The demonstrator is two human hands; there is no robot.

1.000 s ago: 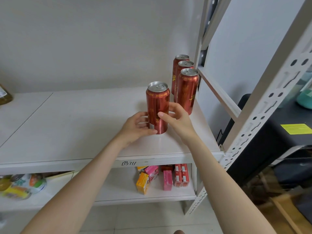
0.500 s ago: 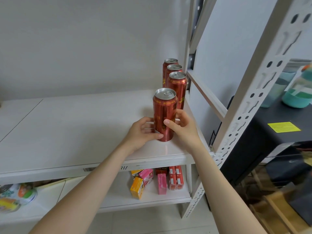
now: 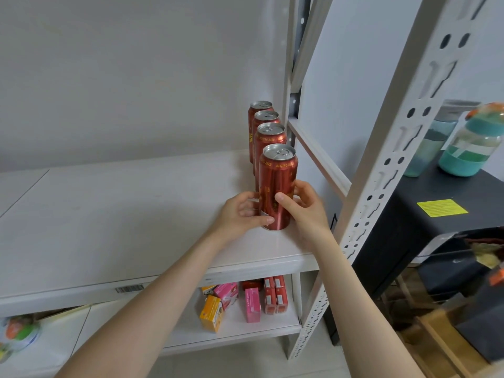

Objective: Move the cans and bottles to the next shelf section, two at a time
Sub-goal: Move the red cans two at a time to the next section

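Note:
A tall red beer can (image 3: 277,184) stands upright near the right front of the white shelf (image 3: 131,214). My left hand (image 3: 241,214) grips its lower left side and my right hand (image 3: 304,207) grips its lower right side, thumb across the front. Directly behind it three more red cans (image 3: 268,132) stand in a row running back along the shelf's right end, partly hidden by one another.
A white perforated upright (image 3: 381,170) and a slanted side rail (image 3: 319,156) bound the shelf on the right. Beyond them, a black cabinet (image 3: 425,214) carries teal bottles (image 3: 469,143). Small coloured cartons (image 3: 245,298) sit on the lower shelf.
Both hands have slid the held can to the right and back, so it now stands at the front of the row of three cans. The view has shifted left.

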